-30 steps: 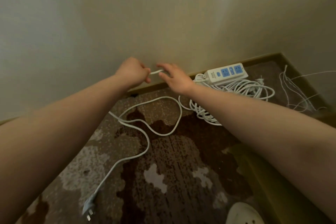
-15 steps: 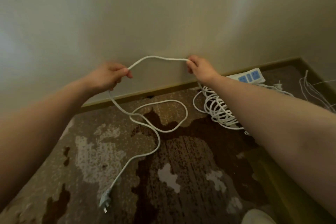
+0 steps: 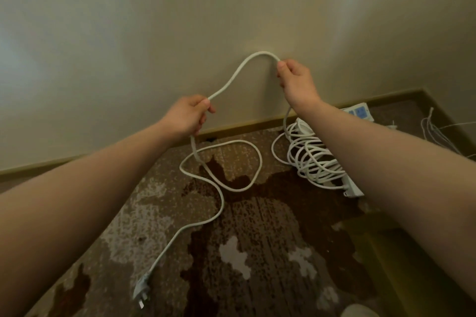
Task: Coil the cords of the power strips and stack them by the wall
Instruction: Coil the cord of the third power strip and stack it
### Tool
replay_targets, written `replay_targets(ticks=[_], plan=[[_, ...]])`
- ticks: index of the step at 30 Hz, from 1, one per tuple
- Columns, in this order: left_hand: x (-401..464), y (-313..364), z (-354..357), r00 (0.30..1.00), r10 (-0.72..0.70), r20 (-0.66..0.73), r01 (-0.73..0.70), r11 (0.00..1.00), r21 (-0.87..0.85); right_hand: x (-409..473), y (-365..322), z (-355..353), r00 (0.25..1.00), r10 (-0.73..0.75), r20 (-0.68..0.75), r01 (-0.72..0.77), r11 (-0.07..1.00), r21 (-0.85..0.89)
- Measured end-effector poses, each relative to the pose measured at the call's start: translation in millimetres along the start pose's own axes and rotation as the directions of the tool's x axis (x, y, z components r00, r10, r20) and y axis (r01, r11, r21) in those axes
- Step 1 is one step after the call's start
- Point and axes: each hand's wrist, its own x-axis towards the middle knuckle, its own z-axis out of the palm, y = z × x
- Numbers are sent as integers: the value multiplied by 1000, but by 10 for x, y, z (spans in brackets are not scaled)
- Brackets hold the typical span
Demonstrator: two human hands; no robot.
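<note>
Head view: left hand (image 3: 189, 114) and right hand (image 3: 296, 80) each pinch, seemingly firmly, the arched white cord (image 3: 233, 77).

Carpeted room interior, type undetermined.
Plain cream wall (image 3: 180, 20), wooden skirting board (image 3: 231, 129), worn patterned carpet (image 3: 257, 234).

A patterned carpet (image 3: 257, 239) in brown with pale worn-looking patches is being shown across the floor, bordered by a dark baseboard (image 3: 231, 128) under a plain cream wall (image 3: 180, 20). Thin white wires (image 3: 435, 134) are being seen lying loose in the right corner, and a pale rounded object (image 3: 356, 311) is being cut off by the bottom edge.
</note>
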Motion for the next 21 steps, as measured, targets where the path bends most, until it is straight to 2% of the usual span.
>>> replay_targets(ticks=[3,6,8,14,19,21], plan=[[7,-113,101,999,-52,-8,51,998,-32,-70,24,-66,999,34,-5,-33,993,114],[86,4,342,1000,-6,13,5,996,84,-213,43,-50,989,122,89,-139,965,224],[154,149,531,998,21,55,-29,989,142,-258,41,-62,980,154,128,-182,952,247],[296,466,941,975,-72,212,34,984,175,-289,103,-109,947,172,270,-253,919,303],[274,497,1052,974,18,225,-63,979,195,-277,161,-142,921,238,309,-336,887,317],[262,454,1073,969,14,248,-48,990,132,-296,175,-117,906,261,333,-367,877,311]])
